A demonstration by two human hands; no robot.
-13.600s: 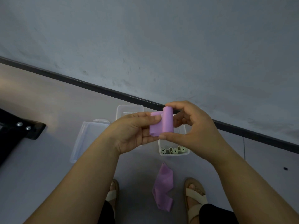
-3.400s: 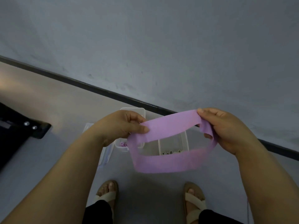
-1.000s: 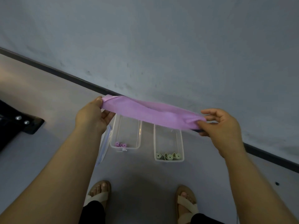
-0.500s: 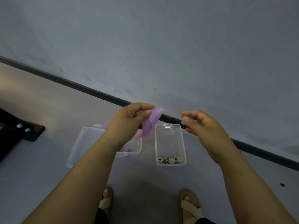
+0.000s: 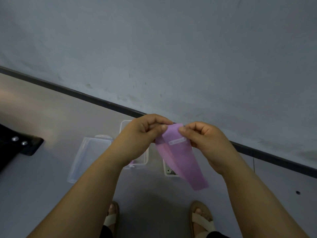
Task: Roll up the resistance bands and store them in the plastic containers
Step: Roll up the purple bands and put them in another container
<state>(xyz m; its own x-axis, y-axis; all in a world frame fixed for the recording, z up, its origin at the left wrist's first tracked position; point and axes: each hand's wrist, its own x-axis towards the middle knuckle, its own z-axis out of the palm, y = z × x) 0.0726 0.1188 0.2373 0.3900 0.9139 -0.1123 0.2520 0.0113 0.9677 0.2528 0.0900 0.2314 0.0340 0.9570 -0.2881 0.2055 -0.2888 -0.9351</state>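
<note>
Looking down on a smooth pale grey floor (image 5: 51, 121), ending at a scuffed blue-grey wall (image 5: 154, 48) along a black skirting strip (image 5: 85, 97) that slants across the view.

Held up above the floor between both hands: a thin, translucent lilac rubber resistance band (image 5: 181, 162), unrolled and flat, hanging down and to the right with its lower end free in the air. Small white label (image 5: 177, 140) near its top.

Left hand (image 5: 142, 140): fingers curled, thumb and forefinger pinching the band's upper left edge. Right hand (image 5: 204, 143): fingers curled, thumb and forefinger pinching the upper right edge just above the label. Hands close together, nearly touching.

Down on the floor behind the hands, near the skirting, two open boxes side by side but apart: a clear rectangular plastic container (image 5: 145, 158), mostly hidden by the left hand, with a bit of purple showing at its near end; and a second clear plastic container (image 5: 166, 170), largely covered by the hanging band, contents hard to make out. Just left of the first, a clear plastic lid (image 5: 89, 157) lying flat.

At the far left edge, a black object with two silver screws (image 5: 20, 145). At the bottom, two feet in beige strap sandals (image 5: 200, 219).
</note>
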